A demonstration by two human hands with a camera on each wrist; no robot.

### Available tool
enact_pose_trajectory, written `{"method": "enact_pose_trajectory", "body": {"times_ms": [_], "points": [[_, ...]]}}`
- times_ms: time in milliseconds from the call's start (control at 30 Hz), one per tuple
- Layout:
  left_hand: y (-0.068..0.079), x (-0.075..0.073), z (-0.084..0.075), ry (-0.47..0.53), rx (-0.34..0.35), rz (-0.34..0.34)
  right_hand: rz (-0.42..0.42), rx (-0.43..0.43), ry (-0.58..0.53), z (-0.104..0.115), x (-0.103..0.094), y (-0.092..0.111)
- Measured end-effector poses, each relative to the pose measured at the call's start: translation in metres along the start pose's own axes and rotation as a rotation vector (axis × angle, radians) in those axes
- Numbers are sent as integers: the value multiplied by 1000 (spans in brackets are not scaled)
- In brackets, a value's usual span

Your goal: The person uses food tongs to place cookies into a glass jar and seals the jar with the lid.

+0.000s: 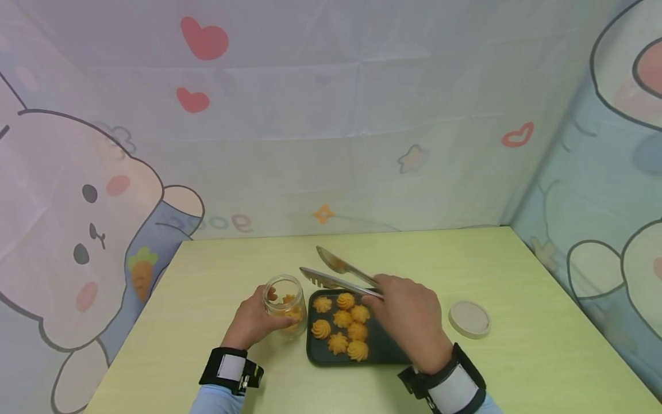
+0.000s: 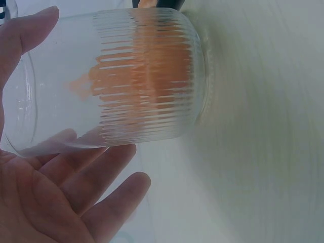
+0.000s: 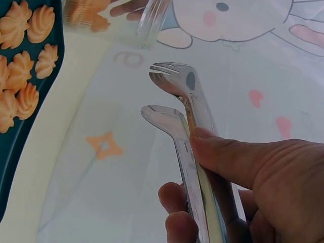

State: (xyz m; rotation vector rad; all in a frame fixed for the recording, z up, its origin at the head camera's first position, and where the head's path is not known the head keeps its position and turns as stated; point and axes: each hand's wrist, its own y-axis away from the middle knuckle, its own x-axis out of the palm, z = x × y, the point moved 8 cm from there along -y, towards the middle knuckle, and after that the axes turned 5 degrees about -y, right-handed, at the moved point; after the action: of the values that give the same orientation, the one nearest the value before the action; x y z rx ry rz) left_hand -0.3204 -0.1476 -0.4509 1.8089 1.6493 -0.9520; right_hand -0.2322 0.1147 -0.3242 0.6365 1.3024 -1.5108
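My left hand [image 1: 254, 319] holds a clear glass jar [image 1: 296, 332] upright by its side, the thumb across the front. Orange-yellow piped cookies [image 2: 162, 71] lie in its lower part, seen through ribbed glass in the left wrist view. My right hand [image 1: 414, 313] grips metal tongs [image 1: 333, 262], one tip slotted like a fork and the other smooth. The tongs' tips stand apart with nothing between them, raised over the far edge of a dark baking tray [image 1: 385, 352]. Several swirled cookies [image 1: 342, 318] sit on the tray's left half.
A round pale lid [image 1: 469, 319] lies on the light yellow table [image 1: 543, 368], right of the tray. Printed cloth [image 1: 310, 115] with cartoon figures and hearts hangs behind the table and along its right side.
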Motion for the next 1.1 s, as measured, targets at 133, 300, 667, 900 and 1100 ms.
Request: {"method": "enact_pose_trajectory", "body": {"times_ms": [133, 300, 667, 900, 1100], "points": [[0, 0, 1, 1, -2, -2, 10, 20, 0, -7, 3, 3], [0, 0, 0, 5, 4, -3, 25, 67, -25, -18, 6, 9], [0, 1, 1, 5, 4, -7, 91, 136, -42, -44, 19, 26], [0, 1, 1, 8, 4, -8, 124, 185, -41, -62, 31, 37], [0, 2, 2, 5, 1, -6, 140, 203, -29, -70, 37, 42]]}}
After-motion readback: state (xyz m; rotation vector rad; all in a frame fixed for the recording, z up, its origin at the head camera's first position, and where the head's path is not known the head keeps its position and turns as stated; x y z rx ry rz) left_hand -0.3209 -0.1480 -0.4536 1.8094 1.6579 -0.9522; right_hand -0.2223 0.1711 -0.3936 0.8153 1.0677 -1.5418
